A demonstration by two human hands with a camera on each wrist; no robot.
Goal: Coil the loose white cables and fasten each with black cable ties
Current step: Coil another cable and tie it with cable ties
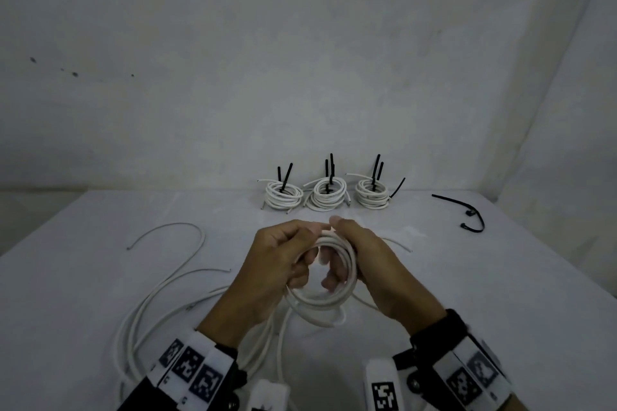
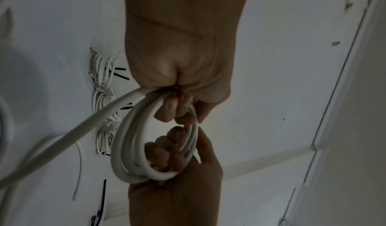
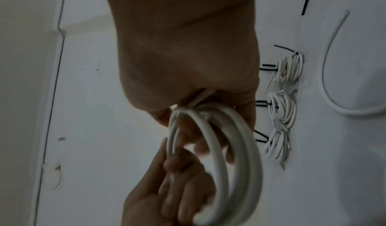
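Note:
A half-wound coil of white cable (image 1: pixel 329 302) hangs above the table between both hands. My left hand (image 1: pixel 283 260) grips its left side, fingers curled round the loops (image 2: pixel 133 138). My right hand (image 1: pixel 364 264) grips the right side, fingers through the ring (image 3: pixel 234 147). The cable's free length (image 2: pixel 62 140) trails off down to the table on the left. Three finished coils (image 1: pixel 327 197) bound with black ties stand in a row at the back. Loose black cable ties (image 1: pixel 467 213) lie at the back right.
More loose white cable (image 1: pixel 160 297) sprawls over the white-covered table (image 1: pixel 484 294) at the left and near my left wrist. A short cable end (image 1: pixel 400 245) lies just right of my hands. A white wall stands behind the table.

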